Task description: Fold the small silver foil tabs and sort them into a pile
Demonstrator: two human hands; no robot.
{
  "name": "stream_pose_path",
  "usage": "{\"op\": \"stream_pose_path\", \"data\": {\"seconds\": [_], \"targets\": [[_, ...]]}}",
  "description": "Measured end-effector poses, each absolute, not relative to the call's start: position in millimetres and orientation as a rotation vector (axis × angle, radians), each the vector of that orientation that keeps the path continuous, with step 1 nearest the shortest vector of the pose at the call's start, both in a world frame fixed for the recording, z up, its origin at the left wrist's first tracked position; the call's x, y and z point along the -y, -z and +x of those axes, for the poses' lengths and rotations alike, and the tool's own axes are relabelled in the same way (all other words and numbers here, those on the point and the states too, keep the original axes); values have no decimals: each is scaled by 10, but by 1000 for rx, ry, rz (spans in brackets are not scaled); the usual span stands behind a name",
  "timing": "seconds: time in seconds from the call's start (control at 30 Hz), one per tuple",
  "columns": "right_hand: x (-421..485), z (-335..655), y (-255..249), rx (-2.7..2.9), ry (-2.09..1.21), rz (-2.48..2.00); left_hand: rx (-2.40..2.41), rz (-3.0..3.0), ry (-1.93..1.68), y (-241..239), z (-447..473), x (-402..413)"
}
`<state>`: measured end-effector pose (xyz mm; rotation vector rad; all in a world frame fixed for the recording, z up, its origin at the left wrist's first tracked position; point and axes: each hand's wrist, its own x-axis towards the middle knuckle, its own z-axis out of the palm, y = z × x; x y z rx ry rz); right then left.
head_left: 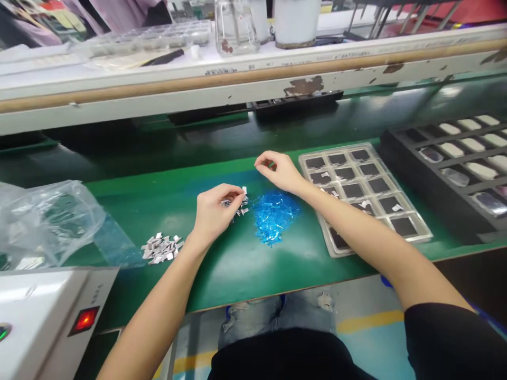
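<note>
My left hand [216, 211] is closed in a pinch, with a small white piece [244, 190] at its fingertips. Beside and partly behind those fingers lie several more small white-and-grey pieces [241, 211]. A pile of thin, shiny blue film strips [275, 216] rests on the green mat between my forearms. Beyond that pile, my right hand [277, 169] is raised with thumb and fingers curled together; whatever they hold is too small to make out. Further left is another heap of small grey-white pieces [160, 248].
Right of my right arm lies a clear plastic tray [422, 232] with dark squares, some carrying white pieces. A black compartment tray [435, 184] holds oval parts. At left are a plastic bag [59, 216] and a white machine [35, 311]. A shelf [190, 87] crosses behind.
</note>
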<state>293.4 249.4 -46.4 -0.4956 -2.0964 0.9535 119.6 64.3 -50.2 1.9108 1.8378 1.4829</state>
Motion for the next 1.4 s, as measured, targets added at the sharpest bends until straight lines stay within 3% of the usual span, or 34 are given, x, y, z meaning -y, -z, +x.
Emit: {"op": "stream_pose_path", "data": {"seconds": [0.27, 0.9, 1.4], "targets": [[-2043, 2900, 219, 2069, -1235, -489, -1882, 1899, -1579, 589, 1255, -617], [-1901, 2904, 294, 2209, -1122, -498, -1755, 1594, -1690, 642, 1278, -668], [-1945, 2891, 357, 2206, -1096, -492, -1727, 1699, -1734, 701, 1299, -672]]}}
